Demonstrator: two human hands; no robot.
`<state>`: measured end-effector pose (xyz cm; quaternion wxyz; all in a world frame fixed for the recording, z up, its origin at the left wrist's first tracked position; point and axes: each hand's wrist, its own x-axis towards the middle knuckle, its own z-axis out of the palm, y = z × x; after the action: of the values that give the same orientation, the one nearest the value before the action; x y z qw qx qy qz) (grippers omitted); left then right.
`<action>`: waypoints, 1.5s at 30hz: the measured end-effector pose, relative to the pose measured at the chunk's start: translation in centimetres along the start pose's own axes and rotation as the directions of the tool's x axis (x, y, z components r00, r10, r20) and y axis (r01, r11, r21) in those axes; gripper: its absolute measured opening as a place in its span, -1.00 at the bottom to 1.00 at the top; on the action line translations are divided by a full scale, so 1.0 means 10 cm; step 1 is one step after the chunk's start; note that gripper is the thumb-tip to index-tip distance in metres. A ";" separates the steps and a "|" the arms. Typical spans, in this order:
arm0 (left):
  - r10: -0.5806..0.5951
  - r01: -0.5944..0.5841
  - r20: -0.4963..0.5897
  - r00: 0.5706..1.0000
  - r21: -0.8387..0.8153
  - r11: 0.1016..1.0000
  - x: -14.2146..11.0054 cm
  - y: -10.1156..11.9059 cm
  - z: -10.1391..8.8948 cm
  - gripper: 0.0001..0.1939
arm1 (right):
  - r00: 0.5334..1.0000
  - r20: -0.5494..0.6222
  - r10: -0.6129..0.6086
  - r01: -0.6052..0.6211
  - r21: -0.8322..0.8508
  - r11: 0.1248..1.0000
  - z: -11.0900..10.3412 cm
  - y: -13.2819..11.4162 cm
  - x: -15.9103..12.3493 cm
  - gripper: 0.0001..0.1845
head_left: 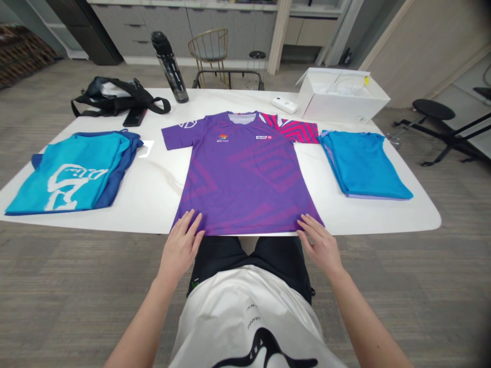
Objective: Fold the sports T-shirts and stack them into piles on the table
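A purple jersey [245, 174] lies spread flat on the white table, its collar toward the far side and its hem along the near edge. One sleeve is plain purple with a white mark; the other has pink and red stripes. My left hand [182, 243] rests on the hem's left corner, fingers stretched out over the cloth. At the opposite corner my right hand [319, 241] lies with its fingers extended on the fabric. Neither hand grips the jersey.
Teal and navy shirts [76, 174] lie stacked at the left, folded blue cloth [368, 163] at the right. Behind stand a black bag [115, 94], a phone [134, 116], a dark bottle [171, 69], a small white device [284, 105] and a white box [341, 105].
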<state>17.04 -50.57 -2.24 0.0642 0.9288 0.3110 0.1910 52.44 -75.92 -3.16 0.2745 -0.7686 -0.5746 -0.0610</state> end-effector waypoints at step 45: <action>0.039 -0.059 0.240 0.970 0.077 0.995 2.87 0.13 0.99 -0.36 | 0.958 0.287 0.023 -0.021 -0.010 1.000 0.72 0.31 2.34 -0.57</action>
<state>42.70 -34.36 -1.99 0.0575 0.9543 0.2856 0.0666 61.43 -53.07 -0.69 0.1863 -0.7767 -0.5994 0.0521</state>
